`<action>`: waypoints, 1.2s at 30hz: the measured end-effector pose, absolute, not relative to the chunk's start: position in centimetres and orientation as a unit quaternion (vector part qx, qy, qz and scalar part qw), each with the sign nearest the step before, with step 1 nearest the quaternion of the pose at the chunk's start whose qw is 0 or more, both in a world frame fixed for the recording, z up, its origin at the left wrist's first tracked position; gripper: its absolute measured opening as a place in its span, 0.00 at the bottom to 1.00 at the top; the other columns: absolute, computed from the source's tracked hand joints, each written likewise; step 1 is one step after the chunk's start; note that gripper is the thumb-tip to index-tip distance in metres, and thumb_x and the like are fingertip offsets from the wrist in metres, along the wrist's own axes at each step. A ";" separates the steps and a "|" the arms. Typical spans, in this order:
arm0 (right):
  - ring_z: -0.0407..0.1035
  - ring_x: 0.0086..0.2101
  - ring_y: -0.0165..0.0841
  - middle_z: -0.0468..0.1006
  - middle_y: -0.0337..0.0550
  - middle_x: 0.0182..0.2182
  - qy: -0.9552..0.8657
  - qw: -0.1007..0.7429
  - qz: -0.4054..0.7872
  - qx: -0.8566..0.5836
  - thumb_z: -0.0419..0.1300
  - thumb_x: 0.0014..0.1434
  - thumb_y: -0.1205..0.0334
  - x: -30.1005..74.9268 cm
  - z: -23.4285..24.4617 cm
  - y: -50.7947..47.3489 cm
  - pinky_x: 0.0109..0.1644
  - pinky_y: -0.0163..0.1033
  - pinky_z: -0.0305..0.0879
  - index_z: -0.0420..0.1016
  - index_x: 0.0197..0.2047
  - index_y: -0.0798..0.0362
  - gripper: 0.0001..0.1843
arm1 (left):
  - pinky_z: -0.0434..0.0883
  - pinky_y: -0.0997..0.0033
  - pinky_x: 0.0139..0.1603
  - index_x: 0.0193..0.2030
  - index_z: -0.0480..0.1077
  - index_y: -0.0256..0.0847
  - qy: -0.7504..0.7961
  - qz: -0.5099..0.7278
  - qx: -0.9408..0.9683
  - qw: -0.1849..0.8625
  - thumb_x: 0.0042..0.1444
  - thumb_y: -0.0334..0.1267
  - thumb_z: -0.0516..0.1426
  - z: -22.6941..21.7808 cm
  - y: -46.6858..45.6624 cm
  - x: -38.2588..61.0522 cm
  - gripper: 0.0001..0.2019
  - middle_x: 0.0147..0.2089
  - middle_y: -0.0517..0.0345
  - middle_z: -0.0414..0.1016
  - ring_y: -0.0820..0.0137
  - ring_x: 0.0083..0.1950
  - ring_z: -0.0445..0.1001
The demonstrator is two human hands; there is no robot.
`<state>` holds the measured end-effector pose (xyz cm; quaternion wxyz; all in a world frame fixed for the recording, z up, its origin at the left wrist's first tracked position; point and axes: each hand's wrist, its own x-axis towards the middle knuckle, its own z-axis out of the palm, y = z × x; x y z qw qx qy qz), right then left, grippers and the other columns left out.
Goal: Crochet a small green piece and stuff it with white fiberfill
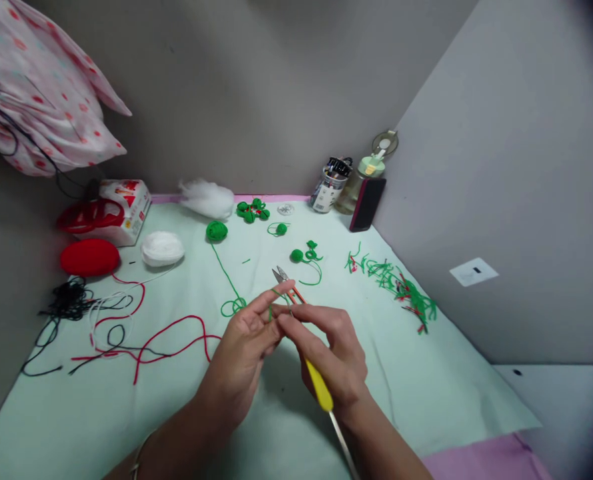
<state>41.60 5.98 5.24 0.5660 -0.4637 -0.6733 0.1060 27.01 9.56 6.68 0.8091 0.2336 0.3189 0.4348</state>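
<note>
In my right hand (334, 353) is a crochet hook (319, 387) with a yellow handle, its tip up by the fingers of my left hand (254, 340). Green yarn (270, 312) loops around my left fingers, which are pinched close to the hook. From there the strand seems to run back to a green yarn ball (216, 231). Small scissors (296, 293) with orange handles lie just beyond my hands, partly covered by them. Small green crocheted pieces (296, 255) with a loose tail rest past the scissors.
At left are a red yarn ball (89, 257), a white yarn ball (162, 249) and tangled black cord (69, 299). White stuffing (207, 200) sits at the back. Yarn scraps (401, 287) lie at right. A phone (368, 204) leans by a bottle (349, 195) and a pen cup (329, 189).
</note>
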 end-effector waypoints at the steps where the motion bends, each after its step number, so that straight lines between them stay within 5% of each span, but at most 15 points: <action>1: 0.78 0.43 0.40 0.85 0.45 0.44 -0.660 0.582 0.113 -0.461 0.63 0.67 0.71 41.7 5.3 6.1 0.46 0.47 0.75 0.86 0.52 0.39 0.18 | 0.64 0.77 0.37 0.57 0.82 0.42 0.310 0.419 0.219 0.825 0.55 0.36 0.73 6.7 9.6 27.0 0.22 0.30 0.66 0.72 0.81 0.26 0.58; 3: 0.76 0.36 0.37 0.83 0.44 0.37 -0.581 0.650 0.198 -0.449 0.62 0.69 0.69 42.0 5.6 6.5 0.39 0.44 0.74 0.86 0.47 0.43 0.13 | 0.64 0.78 0.38 0.55 0.83 0.40 0.303 0.402 0.209 0.838 0.55 0.35 0.72 6.8 9.8 26.9 0.19 0.30 0.66 0.71 0.83 0.25 0.56; 5: 0.72 0.30 0.34 0.81 0.43 0.34 -0.507 0.688 0.304 -0.421 0.62 0.70 0.64 42.1 5.9 7.0 0.34 0.42 0.72 0.86 0.41 0.46 0.10 | 0.66 0.78 0.43 0.55 0.83 0.43 0.310 0.418 0.229 0.823 0.55 0.34 0.72 7.0 9.8 26.8 0.19 0.34 0.64 0.74 0.81 0.30 0.63; 11: 0.76 0.41 0.38 0.85 0.44 0.37 -0.525 0.658 0.332 -0.425 0.66 0.68 0.60 41.7 5.8 7.3 0.45 0.44 0.73 0.88 0.41 0.45 0.07 | 0.68 0.70 0.53 0.58 0.81 0.52 0.318 0.433 0.306 0.786 0.56 0.36 0.73 7.2 9.4 26.9 0.22 0.37 0.62 0.77 0.72 0.43 0.73; 20: 0.65 0.20 0.21 0.81 0.39 0.34 -0.359 0.672 0.520 -0.386 0.69 0.66 0.53 42.4 6.4 7.9 0.28 0.33 0.61 0.84 0.36 0.50 0.10 | 0.66 0.69 0.55 0.59 0.81 0.57 0.344 0.418 0.364 0.758 0.59 0.40 0.70 6.4 9.5 26.4 0.20 0.44 0.61 0.74 0.71 0.45 0.69; 36: 0.72 0.24 0.24 0.81 0.39 0.37 -0.468 0.668 0.433 -0.384 0.60 0.74 0.57 42.5 6.3 6.9 0.31 0.35 0.66 0.81 0.41 0.50 0.11 | 0.65 0.66 0.50 0.57 0.82 0.57 0.402 0.427 0.454 0.670 0.60 0.37 0.67 6.7 9.4 26.2 0.19 0.41 0.60 0.71 0.69 0.41 0.66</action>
